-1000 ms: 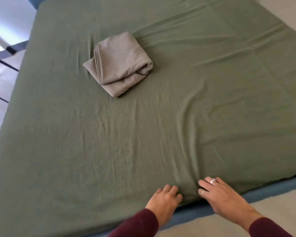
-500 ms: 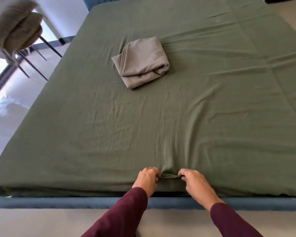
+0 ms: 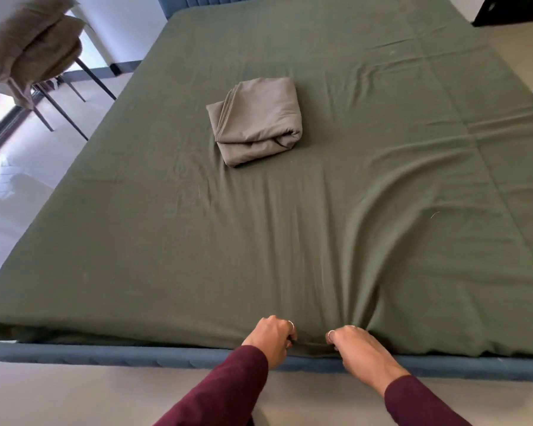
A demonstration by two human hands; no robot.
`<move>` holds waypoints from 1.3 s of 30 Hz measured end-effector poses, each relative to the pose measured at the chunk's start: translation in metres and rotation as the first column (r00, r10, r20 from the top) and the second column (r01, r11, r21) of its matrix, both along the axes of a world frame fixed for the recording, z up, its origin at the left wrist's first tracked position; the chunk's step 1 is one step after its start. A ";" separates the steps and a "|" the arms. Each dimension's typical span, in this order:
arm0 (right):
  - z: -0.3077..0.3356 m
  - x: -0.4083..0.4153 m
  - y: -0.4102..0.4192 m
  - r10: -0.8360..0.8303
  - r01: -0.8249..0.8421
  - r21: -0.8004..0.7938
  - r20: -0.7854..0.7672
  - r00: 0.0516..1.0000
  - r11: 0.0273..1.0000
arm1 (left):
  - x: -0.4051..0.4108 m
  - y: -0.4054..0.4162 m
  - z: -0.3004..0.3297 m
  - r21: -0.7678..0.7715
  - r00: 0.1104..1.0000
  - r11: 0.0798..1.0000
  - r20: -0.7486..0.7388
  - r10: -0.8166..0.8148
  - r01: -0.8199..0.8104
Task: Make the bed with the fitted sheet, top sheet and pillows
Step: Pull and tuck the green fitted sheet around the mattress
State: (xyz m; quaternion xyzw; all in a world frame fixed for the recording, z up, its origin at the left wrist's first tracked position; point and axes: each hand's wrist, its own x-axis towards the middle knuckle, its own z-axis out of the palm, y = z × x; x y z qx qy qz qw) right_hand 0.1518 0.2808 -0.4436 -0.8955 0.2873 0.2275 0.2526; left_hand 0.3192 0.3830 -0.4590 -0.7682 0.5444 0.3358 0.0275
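Both our hands, left (image 3: 273,338) and right (image 3: 356,345), curl fingers round sheet (image 3: 197,241) edge; uneven pull risks ridges fanning beyond fingers, corner popping off.

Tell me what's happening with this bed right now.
A person is making it. Both hands, left hand and right hand, grip the green fitted sheet at the near edge of the mattress, with creases fanning out from the grip. A folded grey sheet lies on the bed, not yet spread. The pillows sit on a chair off to the left, not yet on the bed.
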 end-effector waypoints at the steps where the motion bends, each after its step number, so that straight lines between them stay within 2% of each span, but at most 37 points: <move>1: 0.001 0.003 0.005 -0.013 0.013 -0.023 -0.015 1.000 1.000 | 0.000 0.000 -0.001 0.010 1.000 1.000 0.007 -0.013 0.013; 7: -0.002 0.015 0.021 -0.057 0.034 -0.128 -0.178 0.982 0.991 | 0.000 0.003 -0.019 0.073 0.998 0.995 0.023 -0.064 0.063; 11: -0.019 0.017 0.023 -0.103 0.092 -0.096 -0.119 0.987 0.991 | 0.011 0.018 -0.034 0.094 0.987 0.983 -0.062 -0.150 0.155; 14: -0.027 0.014 0.026 -0.093 0.088 -0.080 -0.059 0.994 0.993 | 0.029 0.031 -0.039 0.132 0.981 0.984 -0.166 -0.097 0.120; 16: -0.029 0.018 0.026 -0.068 0.066 -0.012 -0.140 0.988 0.998 | 0.046 0.039 -0.042 0.211 0.977 0.969 -0.194 -0.085 0.126; 21: -0.004 0.044 0.026 -0.056 0.119 0.151 -0.363 0.930 0.981 | 0.085 0.061 -0.040 0.377 0.986 0.917 -0.151 -0.076 0.128; 23: 0.007 0.064 0.032 -0.007 0.064 0.153 -0.346 0.938 0.986 | 0.103 0.070 -0.036 0.399 0.984 0.910 -0.169 -0.046 0.111; 25: 0.015 0.092 0.039 0.044 -0.016 0.128 -0.221 0.974 0.992 | 0.125 0.075 -0.026 0.413 0.983 0.903 -0.179 -0.045 0.117; 26: 0.019 0.107 0.044 0.062 -0.047 0.106 -0.144 0.988 0.993 | 0.138 0.078 -0.019 0.432 0.987 0.894 -0.151 -0.063 0.123; 28: 0.020 0.136 0.057 0.124 -0.124 -0.007 0.025 0.992 0.992 | 0.166 0.084 -0.004 0.471 0.988 0.872 -0.002 -0.154 0.137; 30: 0.016 0.165 0.071 0.248 -0.242 -0.101 0.050 0.968 0.965 | 0.197 0.094 0.011 0.424 0.932 0.884 0.198 -0.303 0.198; 32: 0.004 0.194 0.086 0.289 -0.280 -0.118 0.066 0.955 0.953 | 0.223 0.105 0.023 0.340 0.880 0.914 0.333 -0.339 0.224; 35: 0.001 0.228 0.104 0.405 -0.406 -0.062 -0.031 0.914 0.912 | 0.247 0.125 0.016 0.398 0.850 0.881 0.343 -0.400 0.255; 37: -0.008 0.242 0.114 0.460 -0.472 -0.093 -0.122 0.879 0.877 | 0.251 0.133 0.007 0.297 0.891 0.918 0.291 -0.348 0.261; 39: -0.014 0.249 0.117 0.504 -0.520 -0.106 -0.145 0.851 0.847 | 0.252 0.142 -0.009 0.156 0.911 0.959 0.305 -0.277 0.239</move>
